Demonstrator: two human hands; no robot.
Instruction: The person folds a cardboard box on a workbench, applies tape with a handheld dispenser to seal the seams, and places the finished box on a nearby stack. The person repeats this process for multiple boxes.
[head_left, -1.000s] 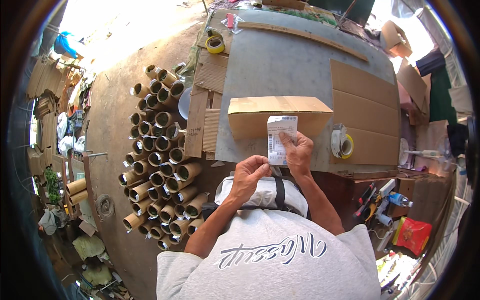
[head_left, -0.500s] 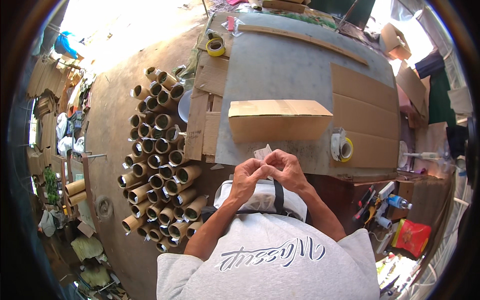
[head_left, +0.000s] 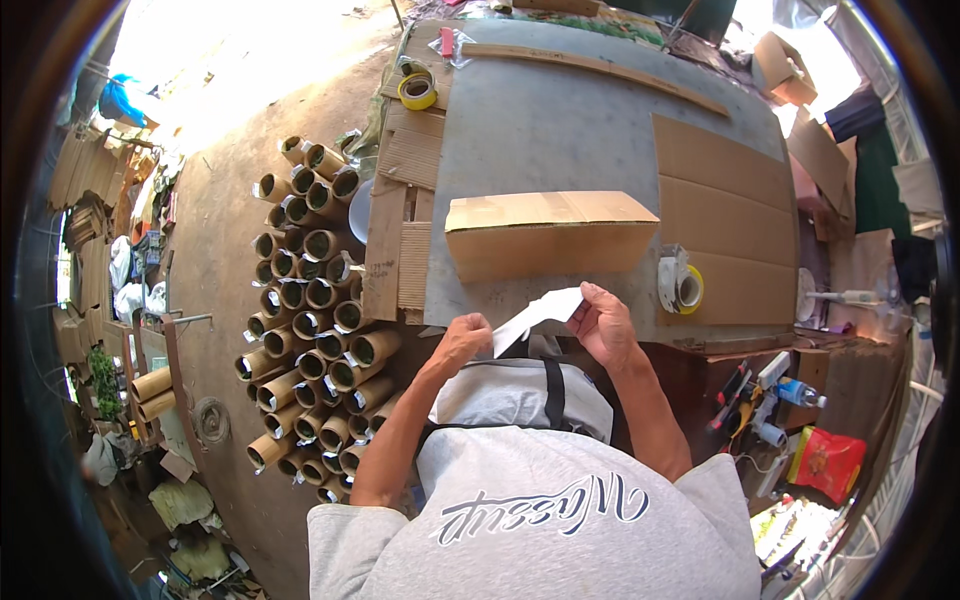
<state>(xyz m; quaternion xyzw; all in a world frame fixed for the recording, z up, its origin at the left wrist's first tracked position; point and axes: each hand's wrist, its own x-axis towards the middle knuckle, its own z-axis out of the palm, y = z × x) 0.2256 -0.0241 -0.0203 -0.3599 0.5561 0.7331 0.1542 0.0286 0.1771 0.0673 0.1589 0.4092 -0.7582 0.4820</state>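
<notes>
A white paper slip [head_left: 540, 312] stretches between my two hands, just in front of the table's near edge. My left hand [head_left: 466, 340] is closed on its lower left end, and my right hand [head_left: 604, 325] pinches its upper right corner. The slip bends, and a narrow gap shows near its left end; I cannot tell if it is one sheet or two layers. Just beyond my hands, a long brown cardboard box [head_left: 550, 245] lies on the grey table, its top flaps closed. Below my hands, a grey bag [head_left: 495, 395] with a black strap sits against my waist.
Several cardboard tubes [head_left: 320, 295] with white tags stand bunched left of the grey table [head_left: 540, 110]. A tape dispenser [head_left: 681, 286] and flat cardboard [head_left: 725, 215] lie to the right. Yellow tape [head_left: 417, 91] and a wooden strip [head_left: 600, 75] are farther back.
My hands have moved apart from being pressed together. The white slip, mostly hidden by my fingers before, now shows spread between them. The view has shifted slightly.
</notes>
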